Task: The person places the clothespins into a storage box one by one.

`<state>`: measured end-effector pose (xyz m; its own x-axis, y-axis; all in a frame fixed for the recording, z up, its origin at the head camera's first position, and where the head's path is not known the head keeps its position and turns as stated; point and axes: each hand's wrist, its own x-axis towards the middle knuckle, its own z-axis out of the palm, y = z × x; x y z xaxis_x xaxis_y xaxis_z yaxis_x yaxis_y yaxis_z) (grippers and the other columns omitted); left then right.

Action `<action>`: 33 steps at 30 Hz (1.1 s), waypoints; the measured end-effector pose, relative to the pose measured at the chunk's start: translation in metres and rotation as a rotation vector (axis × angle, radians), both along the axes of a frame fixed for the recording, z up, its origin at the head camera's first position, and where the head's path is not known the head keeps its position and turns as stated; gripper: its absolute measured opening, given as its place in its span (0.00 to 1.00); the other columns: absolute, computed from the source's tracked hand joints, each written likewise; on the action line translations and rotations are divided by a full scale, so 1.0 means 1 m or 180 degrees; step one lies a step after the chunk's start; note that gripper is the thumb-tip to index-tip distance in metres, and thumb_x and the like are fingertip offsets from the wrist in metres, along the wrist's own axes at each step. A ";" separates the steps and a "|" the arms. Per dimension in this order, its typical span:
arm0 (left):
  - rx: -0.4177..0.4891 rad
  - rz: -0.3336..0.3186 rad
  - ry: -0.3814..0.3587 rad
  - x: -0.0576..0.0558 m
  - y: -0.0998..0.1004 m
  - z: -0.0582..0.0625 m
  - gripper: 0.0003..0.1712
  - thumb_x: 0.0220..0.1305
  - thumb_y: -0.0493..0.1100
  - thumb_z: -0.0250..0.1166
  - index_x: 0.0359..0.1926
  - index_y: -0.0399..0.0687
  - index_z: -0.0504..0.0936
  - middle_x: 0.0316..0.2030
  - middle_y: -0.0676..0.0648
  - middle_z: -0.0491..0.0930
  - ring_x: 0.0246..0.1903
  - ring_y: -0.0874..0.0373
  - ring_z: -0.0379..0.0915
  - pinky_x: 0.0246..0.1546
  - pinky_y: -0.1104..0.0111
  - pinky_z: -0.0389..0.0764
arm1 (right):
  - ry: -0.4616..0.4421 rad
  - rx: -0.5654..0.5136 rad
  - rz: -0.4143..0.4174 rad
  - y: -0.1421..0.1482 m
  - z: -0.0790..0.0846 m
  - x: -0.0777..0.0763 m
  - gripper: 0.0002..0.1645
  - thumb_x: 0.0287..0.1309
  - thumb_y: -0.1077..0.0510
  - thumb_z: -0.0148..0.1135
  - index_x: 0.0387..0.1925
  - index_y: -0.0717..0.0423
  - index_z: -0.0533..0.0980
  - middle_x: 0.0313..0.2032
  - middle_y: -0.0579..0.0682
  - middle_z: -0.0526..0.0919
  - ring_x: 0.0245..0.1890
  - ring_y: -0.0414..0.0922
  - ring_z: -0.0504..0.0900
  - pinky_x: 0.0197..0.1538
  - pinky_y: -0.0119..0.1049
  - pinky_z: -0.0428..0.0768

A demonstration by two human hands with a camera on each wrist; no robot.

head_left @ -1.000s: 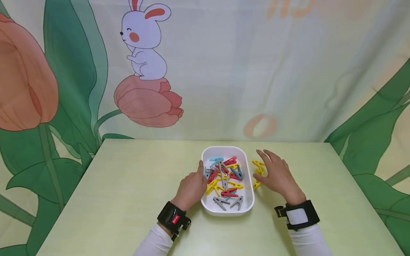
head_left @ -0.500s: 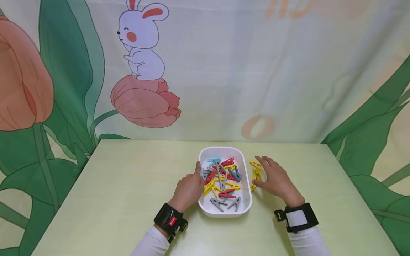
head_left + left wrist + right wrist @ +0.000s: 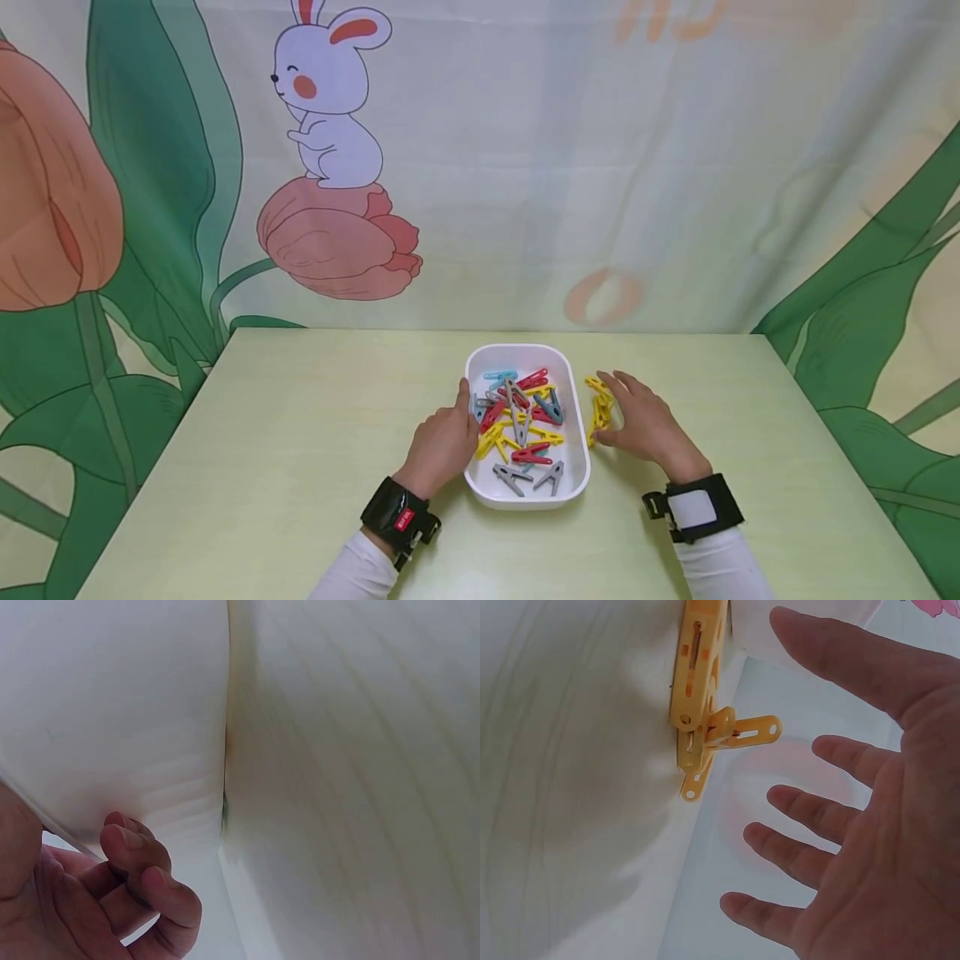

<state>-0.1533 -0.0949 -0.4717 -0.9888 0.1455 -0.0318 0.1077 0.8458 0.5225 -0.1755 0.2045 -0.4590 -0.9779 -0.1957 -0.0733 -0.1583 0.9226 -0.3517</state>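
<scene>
A white plastic tray [image 3: 527,503] on the table holds plastic clothespins [image 3: 531,454] in red, yellow, grey and blue. At its left side my left hand [image 3: 442,446] holds the wall, one digit lying along the rim. In the left wrist view, bent fingers [image 3: 161,881] lie close against the outside of the white wall. My right hand [image 3: 651,425] is beside a row of yellow clothespins [image 3: 601,408] on the table, just right of the tray. The right wrist view shows its fingers [image 3: 802,814] spread and the thumb apart, with yellow clothespins [image 3: 697,682] standing in front of the palm.
Pale green-yellow tabletop [image 3: 337,400] surrounds the tray on all sides. Behind the table hangs a curtain [image 3: 510,167] printed with a rabbit and tulips. Each wrist wears a black strap [image 3: 401,517] over a white sleeve.
My right hand has come lower and nearer the yellow clothespins, its fingers at their far end. The left hand stays at the tray. The whole head view has shifted slightly left.
</scene>
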 end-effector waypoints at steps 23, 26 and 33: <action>0.0049 0.0027 -0.0077 -0.002 0.001 0.002 0.38 0.72 0.45 0.53 0.76 0.38 0.51 0.16 0.49 0.66 0.14 0.55 0.65 0.17 0.68 0.62 | -0.0307 0.0093 -0.0096 -0.004 -0.005 -0.002 0.49 0.51 0.48 0.73 0.72 0.52 0.63 0.66 0.64 0.69 0.63 0.63 0.72 0.60 0.62 0.72; 0.0051 0.0039 -0.0083 -0.003 0.002 0.003 0.38 0.73 0.45 0.53 0.76 0.38 0.51 0.16 0.49 0.66 0.14 0.56 0.65 0.17 0.68 0.62 | -0.0353 0.0121 -0.0072 -0.003 -0.005 -0.004 0.46 0.51 0.49 0.72 0.71 0.53 0.65 0.65 0.64 0.71 0.61 0.62 0.74 0.59 0.62 0.73; 0.0043 0.0059 -0.0114 -0.006 0.004 0.006 0.38 0.73 0.45 0.53 0.76 0.38 0.51 0.15 0.49 0.66 0.14 0.56 0.64 0.17 0.68 0.62 | -0.0348 0.0195 -0.0064 -0.003 -0.003 -0.008 0.40 0.51 0.53 0.72 0.66 0.54 0.70 0.60 0.61 0.75 0.54 0.57 0.78 0.55 0.58 0.77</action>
<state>-0.1590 -0.0910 -0.4653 -0.9896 0.1279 -0.0654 0.0731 0.8404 0.5371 -0.1839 0.2015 -0.4617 -0.9671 -0.1680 -0.1909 -0.1033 0.9455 -0.3088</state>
